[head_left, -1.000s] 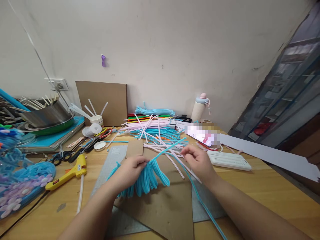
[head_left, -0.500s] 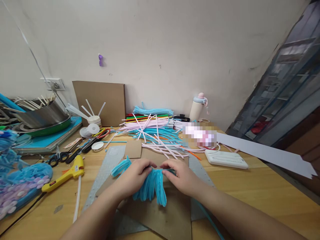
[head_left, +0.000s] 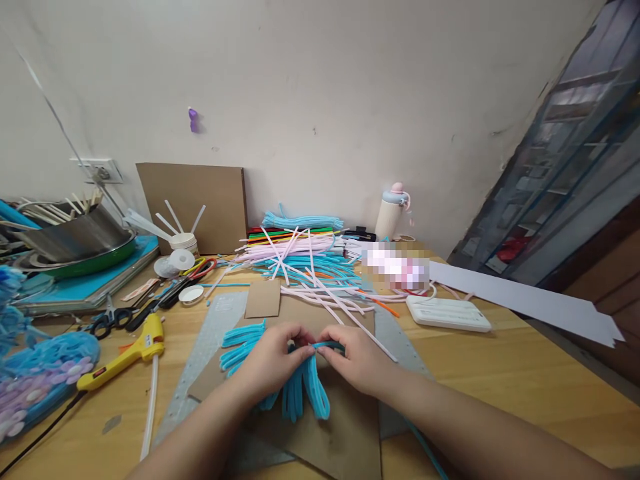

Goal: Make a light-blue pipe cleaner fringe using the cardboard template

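A bundle of blue pipe cleaners [head_left: 298, 390], folded into loops, lies over a brown cardboard sheet [head_left: 340, 433] in front of me. My left hand [head_left: 273, 360] is closed around the bundle's top, with loose blue ends [head_left: 243, 343] fanning out to its left. My right hand [head_left: 357, 357] pinches a single blue pipe cleaner [head_left: 327, 345] at the bundle's top; the two hands nearly touch. That strand's long tail [head_left: 425, 450] trails under my right forearm.
A heap of pink, blue and coloured pipe cleaners [head_left: 305, 263] lies behind. A yellow glue gun [head_left: 127, 350], scissors [head_left: 107, 320], tape rolls [head_left: 175, 263] and a metal pan [head_left: 75, 243] stand left. A white power bank [head_left: 447, 313], bottle [head_left: 390, 213] and paper strip [head_left: 525, 300] are right.
My right hand came in from the right with the long blue strand and met my left hand at the bundle's top. The bundle shifted slightly lower on the cardboard.
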A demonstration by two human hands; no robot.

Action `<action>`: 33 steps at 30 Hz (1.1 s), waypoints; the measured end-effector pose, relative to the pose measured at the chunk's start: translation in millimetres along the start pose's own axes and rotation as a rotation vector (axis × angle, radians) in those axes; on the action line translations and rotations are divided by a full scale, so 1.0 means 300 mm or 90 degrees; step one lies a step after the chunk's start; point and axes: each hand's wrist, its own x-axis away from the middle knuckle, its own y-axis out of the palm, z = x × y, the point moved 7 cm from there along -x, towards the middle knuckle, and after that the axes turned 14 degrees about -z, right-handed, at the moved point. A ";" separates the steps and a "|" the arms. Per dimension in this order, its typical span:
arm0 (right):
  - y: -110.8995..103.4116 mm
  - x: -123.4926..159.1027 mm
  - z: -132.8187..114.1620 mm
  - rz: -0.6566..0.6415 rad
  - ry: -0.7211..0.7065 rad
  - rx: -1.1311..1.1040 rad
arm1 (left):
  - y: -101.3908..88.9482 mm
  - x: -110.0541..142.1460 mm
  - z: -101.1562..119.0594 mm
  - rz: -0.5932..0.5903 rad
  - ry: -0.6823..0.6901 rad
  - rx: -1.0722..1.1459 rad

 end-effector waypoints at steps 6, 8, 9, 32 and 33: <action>-0.005 0.001 -0.005 0.009 0.001 0.005 | 0.029 0.000 -0.021 -0.062 -0.022 -0.032; -0.007 0.000 0.002 0.011 0.000 -0.010 | 0.027 0.001 -0.034 -0.082 -0.032 -0.079; -0.006 -0.002 0.011 0.008 0.003 -0.023 | 0.020 0.002 -0.040 -0.084 -0.034 -0.108; -0.005 -0.039 0.129 -0.114 0.130 -0.343 | -0.220 0.028 -0.188 0.229 -0.105 0.027; -0.030 -0.038 0.116 -0.087 0.112 -0.340 | -0.233 0.038 -0.172 0.271 -0.071 0.073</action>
